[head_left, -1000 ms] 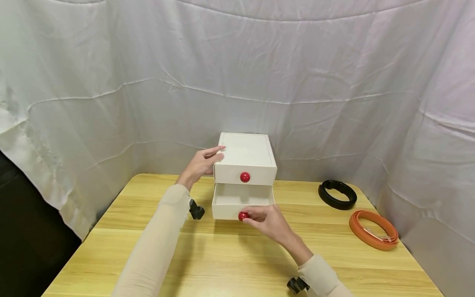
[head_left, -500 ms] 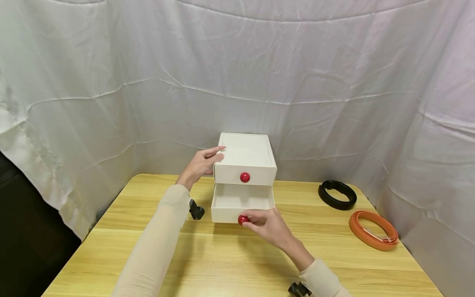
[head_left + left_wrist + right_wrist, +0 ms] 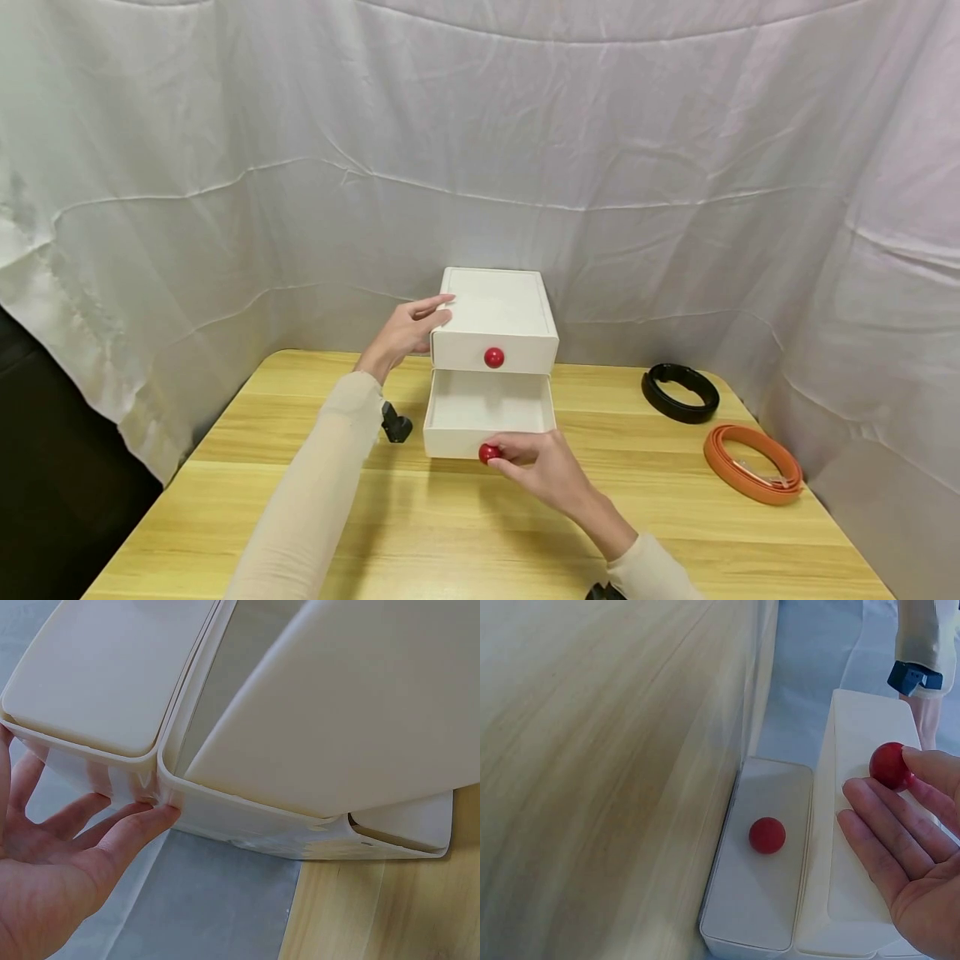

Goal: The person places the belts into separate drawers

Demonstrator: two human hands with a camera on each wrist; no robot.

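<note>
A white two-drawer box stands at the back middle of the wooden table. Its lower drawer is pulled out and looks empty inside. My right hand pinches the lower drawer's red knob; in the right wrist view this knob sits between thumb and fingertips. The upper drawer's red knob is untouched, and that drawer is closed. My left hand rests with straight fingers against the box's left top corner.
A coiled black belt and a coiled orange belt lie at the table's right side. A small black device hangs by my left forearm. White cloth drapes behind and beside the table.
The lower drawer has slid further out towards me, drawn by my right hand on its knob. My left hand and the box have stayed put.
</note>
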